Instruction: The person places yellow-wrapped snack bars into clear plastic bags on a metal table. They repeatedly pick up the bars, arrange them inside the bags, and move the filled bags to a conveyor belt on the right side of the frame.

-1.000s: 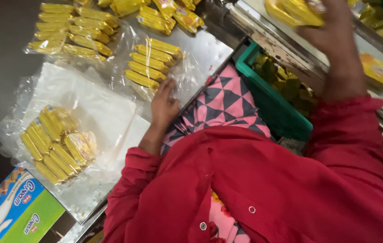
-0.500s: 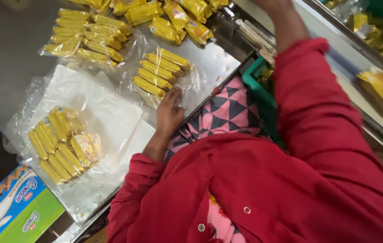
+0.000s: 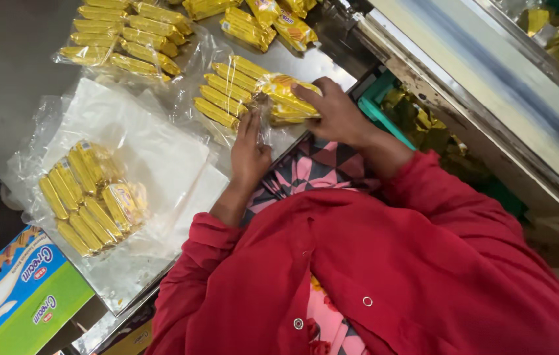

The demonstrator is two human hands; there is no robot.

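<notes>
Yellow wrappers: the right hand [image 3: 338,115] is clamped on a small bundle of yellow snack packets [image 3: 289,98], pressing them against the open end of a clear plastic bag [image 3: 233,98] on the steel table [image 3: 23,79].
Change: a second ago that hand was up at the far right over the conveyor [image 3: 489,85], holding packets there; now it is down at the bag, so a fresh handful has reached the bag's mouth.
Left hand: the left hand [image 3: 250,154] lies flat, fingers together, on the near edge of the same bag, pinning the film; it grips nothing that I can see, and it has barely moved.
Bag contents: a row of packets already lies inside, to the left of the new bundle.
Near left: another filled bag [image 3: 89,194] rests on a stack of flat empty bags [image 3: 148,141].
Far left: more filled bags [image 3: 125,36] sit well apart from the hands.
Near corner: a blue and green carton [image 3: 23,289] at the table's edge.
Right: a green crate [image 3: 384,105] of loose packets sits under the conveyor.
</notes>
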